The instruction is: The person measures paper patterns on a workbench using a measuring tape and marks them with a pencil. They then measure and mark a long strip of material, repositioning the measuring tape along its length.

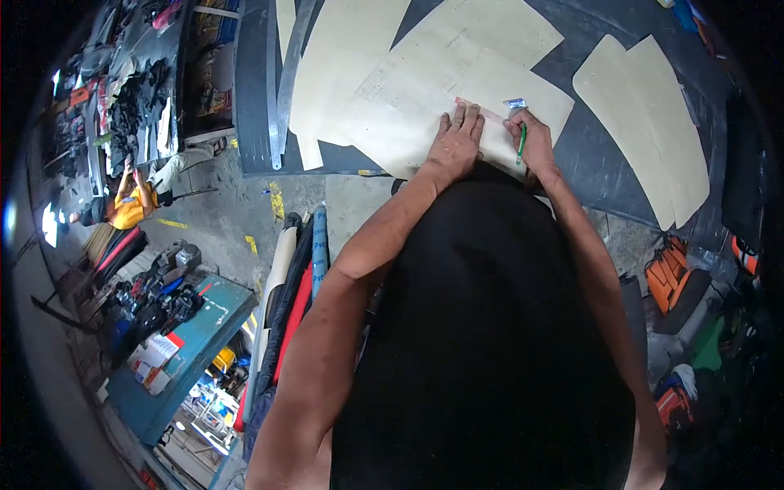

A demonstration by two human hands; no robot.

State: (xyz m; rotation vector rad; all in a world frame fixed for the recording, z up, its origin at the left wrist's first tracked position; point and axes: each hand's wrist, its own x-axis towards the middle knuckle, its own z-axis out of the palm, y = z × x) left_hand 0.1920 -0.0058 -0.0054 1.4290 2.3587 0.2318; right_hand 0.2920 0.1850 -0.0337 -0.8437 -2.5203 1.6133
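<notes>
My left hand [459, 140] lies flat on a cream pattern sheet [392, 106], fingers slightly spread. Its fingertips press near one end of a thin, see-through reddish strip that looks like a ruler [492, 115]. In my right hand [532, 140] is a slim green pencil [522, 145], pinched with its tip pointing down at the sheet, close to the strip's other end. Just beyond the right fingers sits a small blue and silver item [514, 104], too small to make out. Faint lines and marks show on the sheet.
More cream pattern pieces [645, 122] lie on the dark table [584, 175]. Long metal rulers [282, 90] rest at its left. Rolls of material [298, 278] stand beside a teal table [216, 314]. A person in a yellow shirt [133, 206] is farther left.
</notes>
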